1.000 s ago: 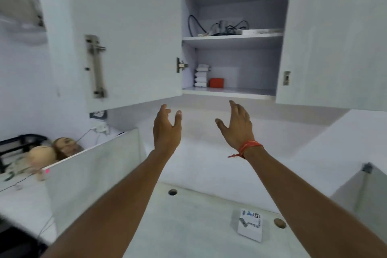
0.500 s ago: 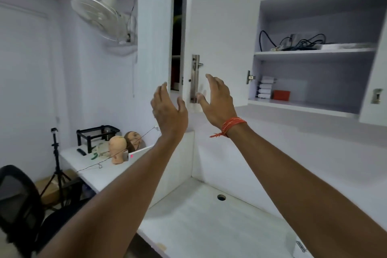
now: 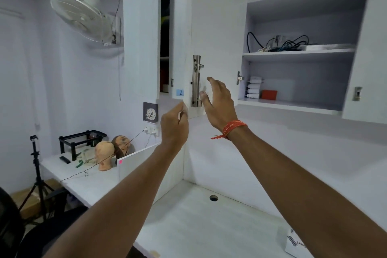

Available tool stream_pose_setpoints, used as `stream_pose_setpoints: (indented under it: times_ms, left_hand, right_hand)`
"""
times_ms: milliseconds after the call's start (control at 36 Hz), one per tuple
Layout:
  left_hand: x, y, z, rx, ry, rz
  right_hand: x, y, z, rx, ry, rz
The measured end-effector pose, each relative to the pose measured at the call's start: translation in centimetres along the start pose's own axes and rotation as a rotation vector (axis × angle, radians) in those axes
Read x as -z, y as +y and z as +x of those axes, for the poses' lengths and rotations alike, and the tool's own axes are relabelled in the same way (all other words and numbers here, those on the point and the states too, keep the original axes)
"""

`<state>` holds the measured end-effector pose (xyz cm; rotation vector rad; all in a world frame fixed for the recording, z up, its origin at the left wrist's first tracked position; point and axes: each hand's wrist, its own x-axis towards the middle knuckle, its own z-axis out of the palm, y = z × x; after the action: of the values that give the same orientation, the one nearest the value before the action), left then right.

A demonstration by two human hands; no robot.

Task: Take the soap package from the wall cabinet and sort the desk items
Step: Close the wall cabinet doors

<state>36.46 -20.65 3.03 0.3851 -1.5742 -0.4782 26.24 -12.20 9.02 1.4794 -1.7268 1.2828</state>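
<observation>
The wall cabinet stands open, its left door (image 3: 217, 27) swung out toward me. My left hand (image 3: 174, 124) pinches the lower corner edge of that door. Just right of the door's metal latch (image 3: 196, 80), my right hand (image 3: 219, 103), with an orange thread at the wrist, is spread flat on or close to the door's face. On the lowest shelf (image 3: 289, 105) sits a stack of white packages (image 3: 254, 88) beside a red box (image 3: 269, 94). A white printed package (image 3: 295, 244) lies on the desk at the lower right.
Cables (image 3: 278, 45) lie on the middle shelf; boxes fill the top one. The right cabinet door (image 3: 368, 52) hangs open. A white partition (image 3: 146, 165) borders the desk (image 3: 199, 222). Two mannequin heads (image 3: 104, 153), a black rack (image 3: 81, 141), a tripod (image 3: 36, 165) and a wall fan (image 3: 79, 16) are to the left.
The view has swung left from the cabinet's inside to the left door. Both hands rose to the door; my left hand closed on its lower corner and my right moved beside the latch.
</observation>
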Motion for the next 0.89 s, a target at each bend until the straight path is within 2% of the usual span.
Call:
stream_pose_setpoints:
  times_ms: [139, 333, 472, 556, 694, 889]
  left_hand:
    - [-3.0, 1.4, -1.2, -0.172, 0.018, -0.100]
    - [-9.8, 5.7, -3.3, -0.469, -0.176, -0.304]
    - [-16.4, 8.5, -5.1, -0.529, -0.353, -0.355]
    - [-20.9, 10.1, -6.1, -0.556, -0.434, -0.275]
    - [-29.2, 12.0, -7.4, -0.564, -0.607, -0.073]
    - [-37.8, 13.2, -7.8, -0.520, -0.693, 0.281]
  right_hand:
    - [2.7, 1.4, -0.8, 0.033, 0.084, 0.026]
    - [8.8, 5.9, -3.0, -0.003, 0.247, 0.092]
    - [14.6, 11.2, -4.4, -0.039, 0.362, -0.065]
    - [17.7, 15.0, -4.9, -0.075, 0.406, -0.206]
    - [22.4, 22.9, -5.0, -0.237, 0.394, -0.546]
    - [26.1, 31.8, -3.3, -0.469, 0.238, -0.841]
